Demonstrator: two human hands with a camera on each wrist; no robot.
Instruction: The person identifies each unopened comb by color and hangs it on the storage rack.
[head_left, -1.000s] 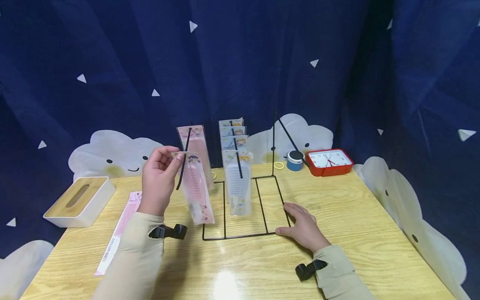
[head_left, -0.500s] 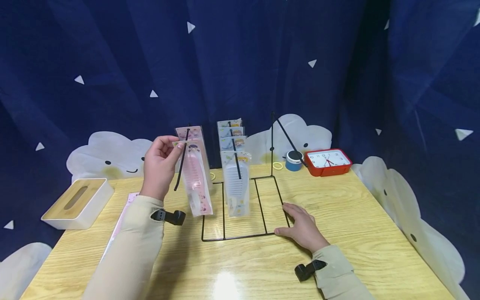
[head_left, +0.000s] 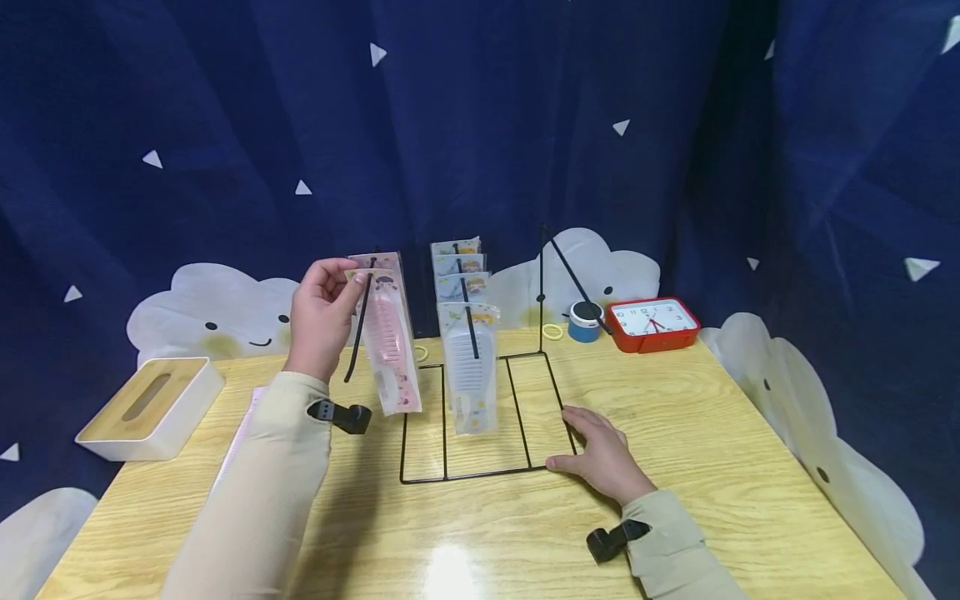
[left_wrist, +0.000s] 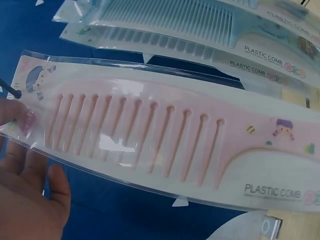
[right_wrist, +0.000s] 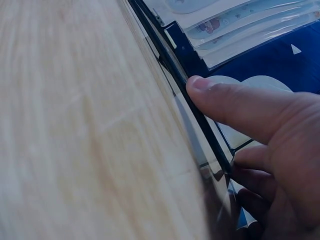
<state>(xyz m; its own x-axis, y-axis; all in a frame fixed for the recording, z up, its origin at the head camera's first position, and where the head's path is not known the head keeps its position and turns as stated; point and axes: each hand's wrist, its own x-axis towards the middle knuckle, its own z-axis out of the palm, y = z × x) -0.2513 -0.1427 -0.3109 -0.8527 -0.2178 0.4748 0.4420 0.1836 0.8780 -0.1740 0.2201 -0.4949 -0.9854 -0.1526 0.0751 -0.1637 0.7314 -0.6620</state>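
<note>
My left hand (head_left: 322, 321) pinches the upper left corner of a packaged pink comb (head_left: 392, 342). This comb hangs on the left prong of a black wire rack (head_left: 480, 474), in front of other pink packs it mostly covers. In the left wrist view, the prong meets the card's hole near the thumb. Several packaged blue combs (head_left: 471, 367) hang one behind another on the middle prong. At the rack's front right corner, my right hand (head_left: 603, 454) rests with thumb and fingers against the base wires. The right wrist view shows its thumb touching a black wire (right_wrist: 200, 120).
Left on the table (head_left: 697, 467) stands a white tissue box (head_left: 176, 421) with a wooden lid. A pink pack (head_left: 238, 442) lies partly under the left forearm. Behind the rack's right side are a blue jar (head_left: 584, 330), a yellow ring (head_left: 552, 332) and a red clock (head_left: 652, 325).
My left hand has moved up and back with the pink comb, sliding it along the prong toward the packs behind. The right hand stays on the rack's corner.
</note>
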